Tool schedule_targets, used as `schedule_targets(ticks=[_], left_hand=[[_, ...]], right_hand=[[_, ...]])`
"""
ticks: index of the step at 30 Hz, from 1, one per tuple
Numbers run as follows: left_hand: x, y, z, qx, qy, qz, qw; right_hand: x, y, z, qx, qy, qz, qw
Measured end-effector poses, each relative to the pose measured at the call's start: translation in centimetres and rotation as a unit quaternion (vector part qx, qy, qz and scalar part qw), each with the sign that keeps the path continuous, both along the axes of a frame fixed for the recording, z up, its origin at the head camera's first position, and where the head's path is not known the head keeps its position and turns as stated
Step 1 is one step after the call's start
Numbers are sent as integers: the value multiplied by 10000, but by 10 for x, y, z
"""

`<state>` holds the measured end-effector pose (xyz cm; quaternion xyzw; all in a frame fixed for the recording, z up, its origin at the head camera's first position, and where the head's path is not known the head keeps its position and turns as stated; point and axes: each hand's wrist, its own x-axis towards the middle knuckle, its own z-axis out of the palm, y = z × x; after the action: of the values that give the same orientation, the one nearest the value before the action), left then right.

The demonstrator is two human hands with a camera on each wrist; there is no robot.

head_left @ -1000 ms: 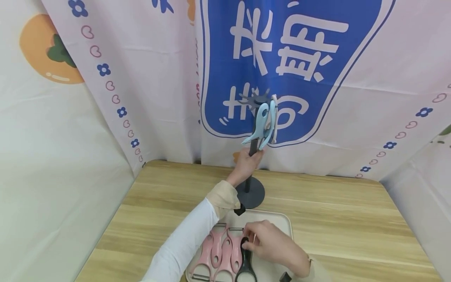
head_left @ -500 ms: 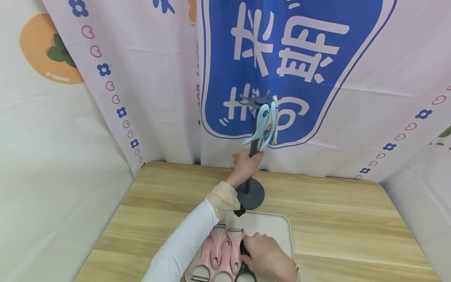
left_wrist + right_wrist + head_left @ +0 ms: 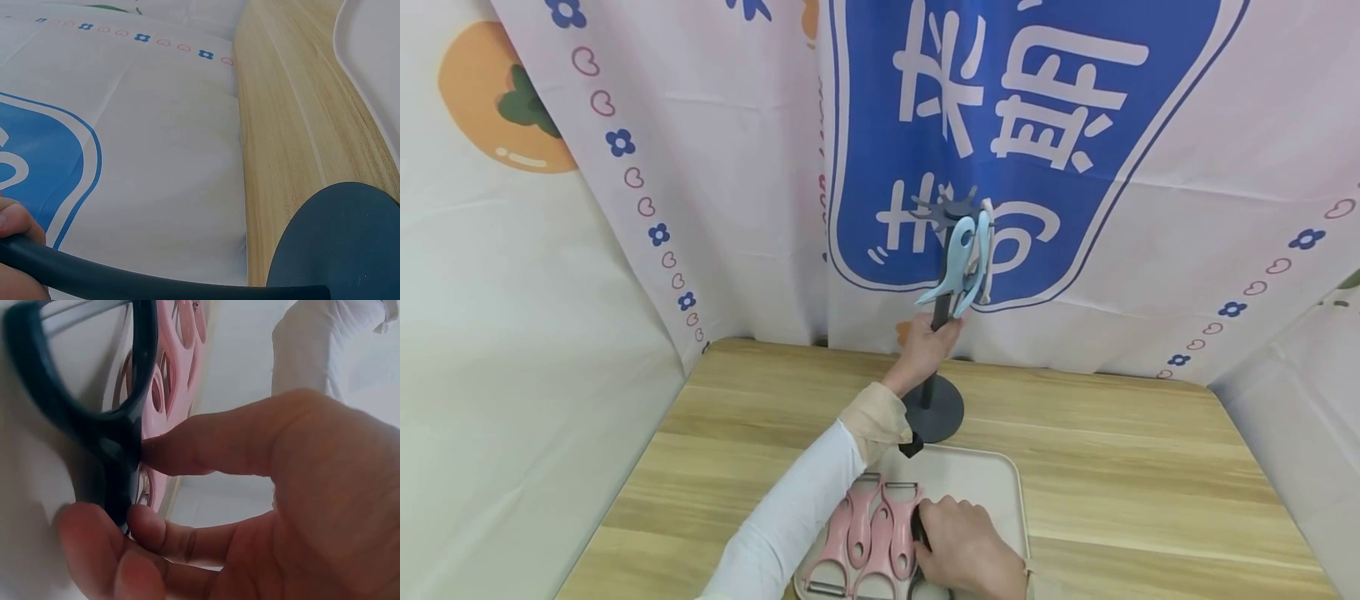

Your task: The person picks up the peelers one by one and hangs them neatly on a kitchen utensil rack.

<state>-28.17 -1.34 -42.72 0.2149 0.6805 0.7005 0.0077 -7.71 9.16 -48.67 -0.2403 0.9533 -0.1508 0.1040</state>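
Observation:
In the head view my left hand [image 3: 922,350] grips the black pole of an upright stand [image 3: 946,417] with a round base. Light blue peelers [image 3: 958,258] and a whitish utensil hang from the right side of its hooked top [image 3: 943,212]. My right hand [image 3: 962,546] is low over the tray [image 3: 992,467], holding a black peeler [image 3: 119,434]. The right wrist view shows the thumb on one side of its neck and curled fingers around its handle. Several pink peelers [image 3: 880,546] lie close on its left, heads facing alternate ways.
The cream tray sits on a wooden table [image 3: 1120,467] just in front of the stand's base. Behind the table's far edge hangs a printed cloth [image 3: 760,192] with a blue panel. My left forearm [image 3: 805,492] crosses over the tray's left part.
My right hand has come down and rightward onto the black peeler, and its fingers have closed around it. The peeler's ring end has shifted slightly right. My left hand keeps its grip on the pole.

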Motion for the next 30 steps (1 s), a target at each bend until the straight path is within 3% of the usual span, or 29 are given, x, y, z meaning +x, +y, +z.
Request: schedule_targets(ticks=[4, 9, 16, 21, 30], left_hand=[[0, 0, 2, 1, 77, 12, 10000], [-1, 1, 2, -27, 13, 21, 10000], [-1, 1, 2, -33, 40, 27, 10000], [-1, 1, 2, -49, -113, 48, 9999], [0, 0, -2, -185, 69, 134, 9997]], right_hand=[[-1, 2, 0, -89, 70, -39, 9999], [-4, 5, 1, -280, -302, -235, 9989], [-6, 8, 3, -16, -403, -471, 9981], [-8, 10, 3, 69, -515, -459, 9976], [-17, 24, 11, -441, -1018, -329, 9933]])
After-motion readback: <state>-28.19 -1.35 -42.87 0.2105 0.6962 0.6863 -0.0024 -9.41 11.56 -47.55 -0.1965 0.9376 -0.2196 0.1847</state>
